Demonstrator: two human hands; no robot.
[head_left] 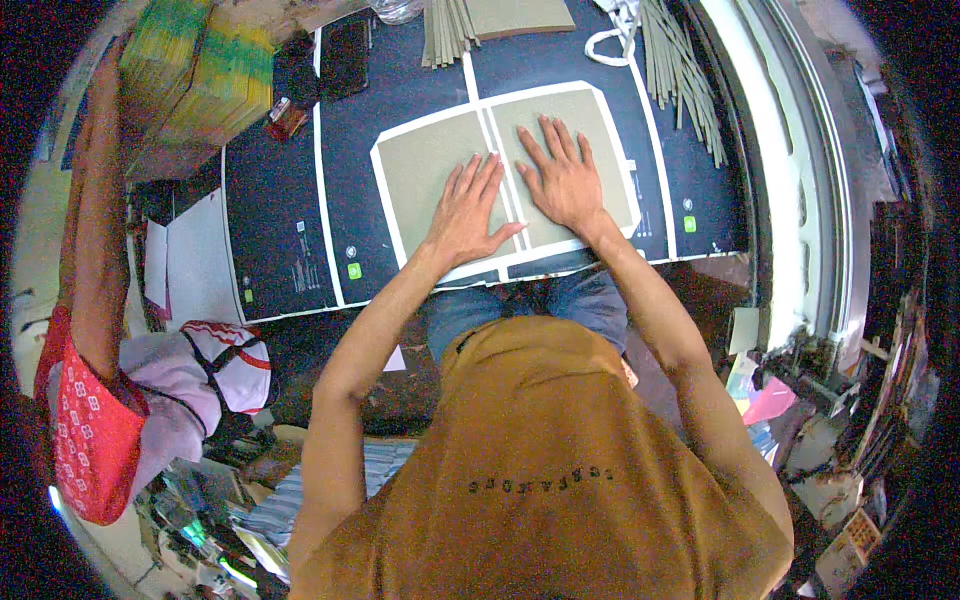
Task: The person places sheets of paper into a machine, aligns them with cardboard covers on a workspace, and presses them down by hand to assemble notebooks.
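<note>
My left hand (468, 212) lies flat on the left grey-beige board (425, 165), its fingers pointing away from me and its thumb stretched toward the middle. Spread fingers of my right hand (563, 180) rest on the right grey-beige board (590, 112). Between the two boards runs a narrow strip bordered by white lines. A white border (540, 92) with slanted corners frames both boards. Together they lie on dark blue printed sheets (350, 150) divided by white lines. Neither hand grips anything.
Thin board strips lie at the back (447, 30) and back right (685, 85), near a white loop (606, 46). Tall yellow-green stacks (225, 80) and a black object (345, 55) stand back left. Another person's arm (100, 220) reaches along the left. A pale frame (800, 160) borders the right.
</note>
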